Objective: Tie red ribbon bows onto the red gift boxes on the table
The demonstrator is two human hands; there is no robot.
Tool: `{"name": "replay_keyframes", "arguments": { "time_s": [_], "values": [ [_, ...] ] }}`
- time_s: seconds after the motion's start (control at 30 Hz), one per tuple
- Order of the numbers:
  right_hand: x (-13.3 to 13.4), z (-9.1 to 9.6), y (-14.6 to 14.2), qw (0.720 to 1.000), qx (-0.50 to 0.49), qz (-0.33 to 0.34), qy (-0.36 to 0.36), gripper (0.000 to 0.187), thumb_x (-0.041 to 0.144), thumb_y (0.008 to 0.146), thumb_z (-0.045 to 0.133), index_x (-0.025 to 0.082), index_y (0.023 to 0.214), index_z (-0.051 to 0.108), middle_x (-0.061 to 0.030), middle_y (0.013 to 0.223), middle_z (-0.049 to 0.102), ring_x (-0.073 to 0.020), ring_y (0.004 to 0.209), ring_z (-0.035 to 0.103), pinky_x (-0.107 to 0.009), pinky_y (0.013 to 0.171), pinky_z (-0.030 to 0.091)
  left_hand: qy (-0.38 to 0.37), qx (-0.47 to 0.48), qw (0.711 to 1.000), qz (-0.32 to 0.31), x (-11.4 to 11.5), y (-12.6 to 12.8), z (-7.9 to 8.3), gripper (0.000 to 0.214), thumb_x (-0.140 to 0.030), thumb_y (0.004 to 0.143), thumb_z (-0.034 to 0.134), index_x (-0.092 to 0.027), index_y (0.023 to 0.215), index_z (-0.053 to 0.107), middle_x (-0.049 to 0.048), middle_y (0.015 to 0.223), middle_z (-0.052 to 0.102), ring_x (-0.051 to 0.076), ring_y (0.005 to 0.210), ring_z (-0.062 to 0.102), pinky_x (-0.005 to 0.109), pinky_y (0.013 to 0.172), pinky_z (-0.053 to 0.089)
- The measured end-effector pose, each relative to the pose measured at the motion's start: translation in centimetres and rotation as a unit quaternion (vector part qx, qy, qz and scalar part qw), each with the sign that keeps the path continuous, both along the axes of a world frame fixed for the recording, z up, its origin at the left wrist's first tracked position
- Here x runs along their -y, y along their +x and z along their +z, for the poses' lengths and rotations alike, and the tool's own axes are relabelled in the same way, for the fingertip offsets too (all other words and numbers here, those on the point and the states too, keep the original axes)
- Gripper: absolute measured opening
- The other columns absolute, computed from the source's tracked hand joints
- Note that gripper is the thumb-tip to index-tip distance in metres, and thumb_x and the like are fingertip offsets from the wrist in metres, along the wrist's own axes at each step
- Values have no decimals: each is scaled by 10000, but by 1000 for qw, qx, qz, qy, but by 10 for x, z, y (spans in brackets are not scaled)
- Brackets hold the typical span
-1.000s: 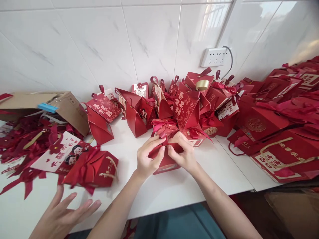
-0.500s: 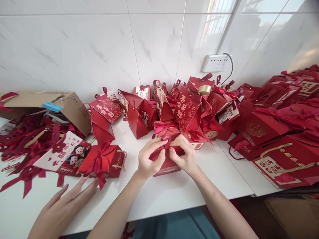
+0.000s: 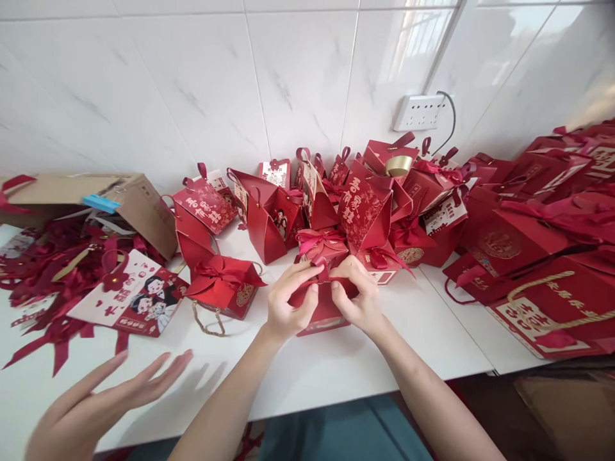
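Note:
Directly in front of me stands a small red gift box on the white table. My left hand pinches a dark red ribbon at the top of this box. From the other side my right hand grips the ribbon too, thumb and forefinger closed. Exactly how the ribbon runs between the fingers is partly hidden. Just behind my hands sits another red box with a pink bow. To my left rests a red box with a tied bow and a gold cord handle.
Another person's open hand hovers at the lower left. Behind it lie a printed card, a heap of ribbons and tags and a cardboard box. Red gift boxes crowd the right side. A power strip hangs on the wall.
The corded box at left has turned and shifted away to the right. The other person's hand has drawn back from it towards the lower left. My hands stay at the ribbon.

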State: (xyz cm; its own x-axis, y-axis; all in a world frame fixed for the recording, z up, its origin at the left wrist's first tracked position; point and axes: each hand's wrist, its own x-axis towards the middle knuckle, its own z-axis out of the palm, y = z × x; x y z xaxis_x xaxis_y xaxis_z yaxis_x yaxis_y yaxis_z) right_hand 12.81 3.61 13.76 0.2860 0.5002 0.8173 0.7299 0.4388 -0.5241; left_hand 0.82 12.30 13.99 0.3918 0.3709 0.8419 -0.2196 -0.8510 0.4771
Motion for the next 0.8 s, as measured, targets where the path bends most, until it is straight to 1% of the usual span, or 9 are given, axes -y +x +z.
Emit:
{"name": "replay_keyframes", "arguments": {
  "time_s": [0.13,0.47,0.63,0.8],
  "values": [
    [0,1,0,1000,-4,-2,-6,121,111,828,507,208,814,578,6,678,508,-148,624,479,-288,556,413,3,-11,1000,9,0,0,1,272,-93,819,553,-179,1051,667,83,1021,718,186,971,676,306,838,574],
    [0,1,0,1000,-5,-3,-8,117,116,833,515,212,818,579,3,680,517,-152,628,488,-293,557,419,0,-7,1000,14,0,1,1,267,-97,814,570,-187,1045,669,73,1007,723,187,960,681,304,830,576],
    [0,1,0,1000,5,3,8,109,108,828,527,206,829,576,-2,696,532,-152,645,481,-297,575,423,1,-2,1000,11,0,1,-1,257,-128,803,618,-188,1048,667,73,1026,718,195,978,677,316,846,576],
    [0,2,0,1000,7,1,7,95,119,830,554,211,817,572,2,690,555,-148,626,477,-294,555,422,-8,-3,1000,24,2,2,-2,261,-101,796,633,-188,1040,667,63,1032,718,176,972,681,284,850,573]
  ]
}}
